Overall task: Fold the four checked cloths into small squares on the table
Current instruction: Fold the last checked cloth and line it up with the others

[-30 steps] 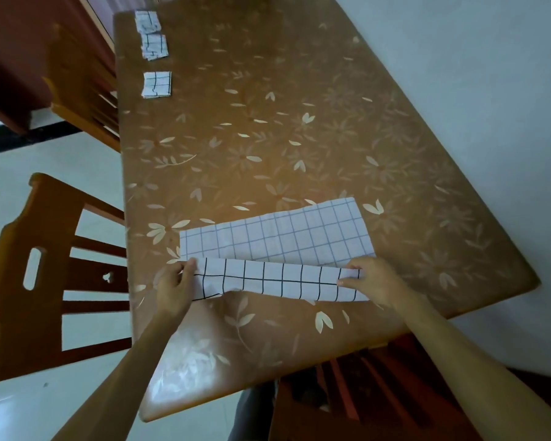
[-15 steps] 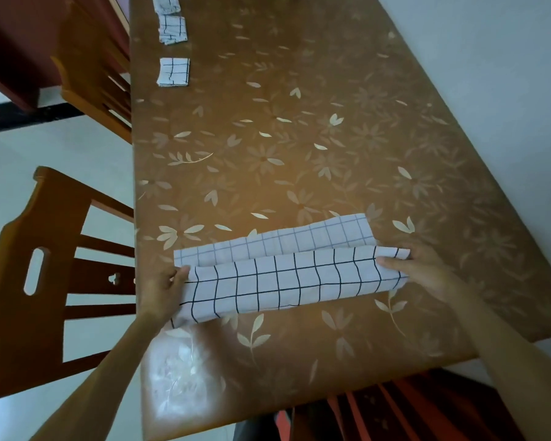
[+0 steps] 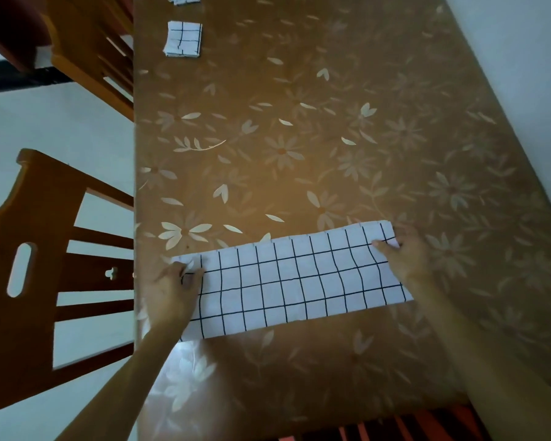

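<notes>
bordering table (image 3: 331, 173) near checked cloth (image 3: 299, 281): chair (image 3: 39, 218)

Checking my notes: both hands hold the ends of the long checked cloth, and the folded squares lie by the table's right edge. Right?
No: the head view shows the folded squares by the left edge of the table. The left hand and right hand do hold the ends of the long checked cloth.

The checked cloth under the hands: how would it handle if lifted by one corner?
Probably floppy: the checked cloth lies folded flat and its grid lines ripple near the right hand. Likely light, since the left hand and right hand each hold only a corner. It might slide on the glossy table.
</notes>
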### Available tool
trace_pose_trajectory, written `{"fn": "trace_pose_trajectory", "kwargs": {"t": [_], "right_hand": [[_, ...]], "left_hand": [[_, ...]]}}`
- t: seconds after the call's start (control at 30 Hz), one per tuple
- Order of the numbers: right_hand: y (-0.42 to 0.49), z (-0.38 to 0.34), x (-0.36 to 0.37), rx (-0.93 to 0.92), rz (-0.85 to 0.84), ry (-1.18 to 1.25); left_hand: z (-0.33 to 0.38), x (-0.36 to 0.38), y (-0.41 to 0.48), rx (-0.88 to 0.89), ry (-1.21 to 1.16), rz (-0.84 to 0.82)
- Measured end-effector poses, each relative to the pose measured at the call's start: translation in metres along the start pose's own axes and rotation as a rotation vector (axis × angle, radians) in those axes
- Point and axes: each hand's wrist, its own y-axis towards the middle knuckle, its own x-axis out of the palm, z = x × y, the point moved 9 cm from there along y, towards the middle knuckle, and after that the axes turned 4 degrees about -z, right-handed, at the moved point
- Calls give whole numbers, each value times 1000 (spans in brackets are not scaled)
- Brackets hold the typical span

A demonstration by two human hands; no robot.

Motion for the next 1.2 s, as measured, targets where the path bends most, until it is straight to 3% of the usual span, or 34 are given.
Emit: {"fn": "trace_pose_trajectory", "kwargs": {"t": [0.13, 0.23, 0.3, 0.37, 0.43, 0.57, 0.83, 1.0, 1.2], "right_hand": [[1, 7, -4, -15, 102, -173], [-26, -31, -1, -190, 242, -409], [-56, -72, 28, -409, 178, -423], [-80, -88, 81, -548, -17, -493], [-93, -85, 129, -583, -152, -616], [-99, -74, 172, -592, -232, -844], [-74, -47, 136, -586, -265, -933], [-60, -26, 100, -485, -182, -920], [-64, -31, 93, -479, -171, -897]], "left_hand": [[22, 1, -5, 172, 106, 158], [74, 19, -27, 474, 155, 148], [109, 51, -51, 675, 218, 30], [128, 86, -69, 764, 279, -97], [134, 110, -72, 766, 322, -181], [124, 127, -68, 739, 401, -243], [74, 106, -59, 608, 489, -195], [33, 88, -57, 552, 509, -181], [39, 81, -61, 558, 477, -186]]}}
